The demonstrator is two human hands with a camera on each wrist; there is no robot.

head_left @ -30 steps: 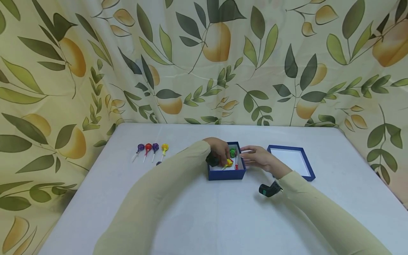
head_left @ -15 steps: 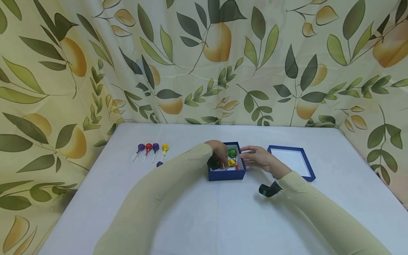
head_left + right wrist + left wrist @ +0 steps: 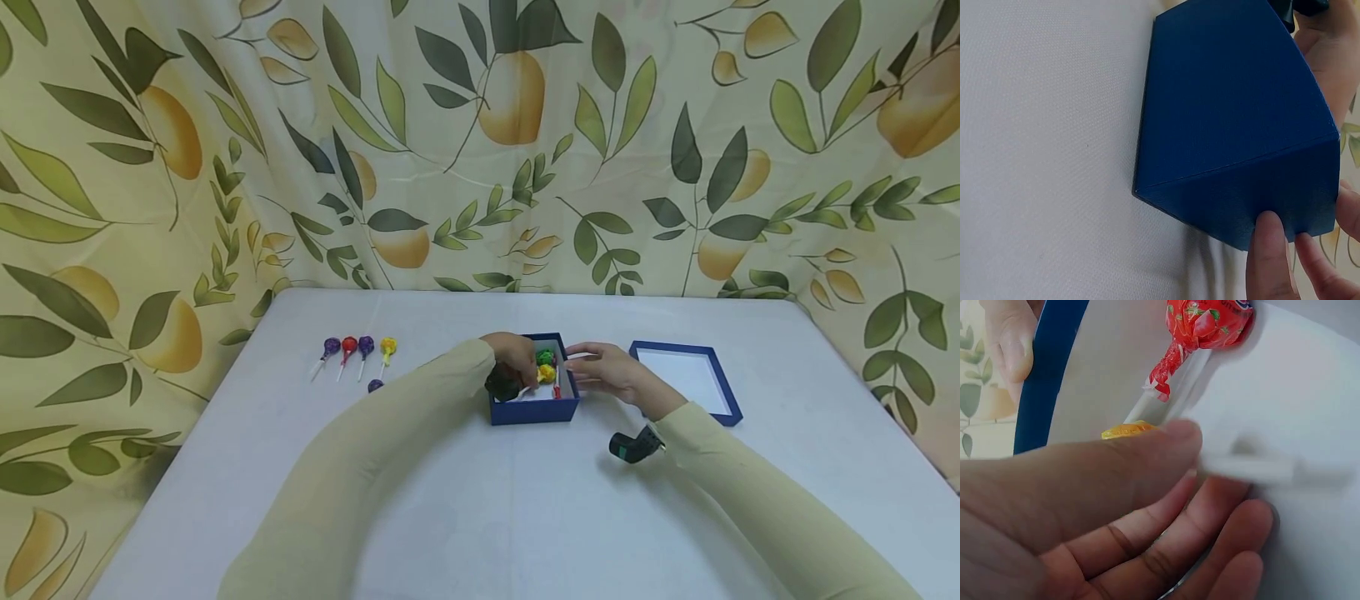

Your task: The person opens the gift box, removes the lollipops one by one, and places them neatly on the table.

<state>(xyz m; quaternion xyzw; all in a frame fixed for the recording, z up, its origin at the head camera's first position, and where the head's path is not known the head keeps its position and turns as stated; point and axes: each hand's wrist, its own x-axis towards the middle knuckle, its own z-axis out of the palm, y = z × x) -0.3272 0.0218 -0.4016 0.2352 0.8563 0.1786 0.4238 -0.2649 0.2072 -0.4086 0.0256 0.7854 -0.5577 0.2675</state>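
Observation:
My left hand (image 3: 516,357) reaches into a blue open-topped box (image 3: 534,412). Its thumb and fingers pinch a yellow lollipop (image 3: 546,373), whose white stick (image 3: 1254,469) sticks out past the thumb tip in the left wrist view. Right by it in the box lie a green lollipop (image 3: 545,357) and a red-wrapped lollipop (image 3: 1210,325) along the side wall. My right hand (image 3: 606,369) rests with extended fingers against the box's right side; in the right wrist view its fingertips (image 3: 1269,228) touch the blue outer wall.
The box's lid (image 3: 686,379) lies upturned at the right. On the left stand out a purple lollipop (image 3: 332,346), a red one (image 3: 348,346), another purple one (image 3: 366,345) and a yellow one (image 3: 387,346) in a row. A further purple lollipop (image 3: 375,385) is partly behind my left sleeve.
Inside the box, the yellow lollipop has shifted away from me, close up to the green one, with my left hand at it. My right hand and the box have stayed nearly still.

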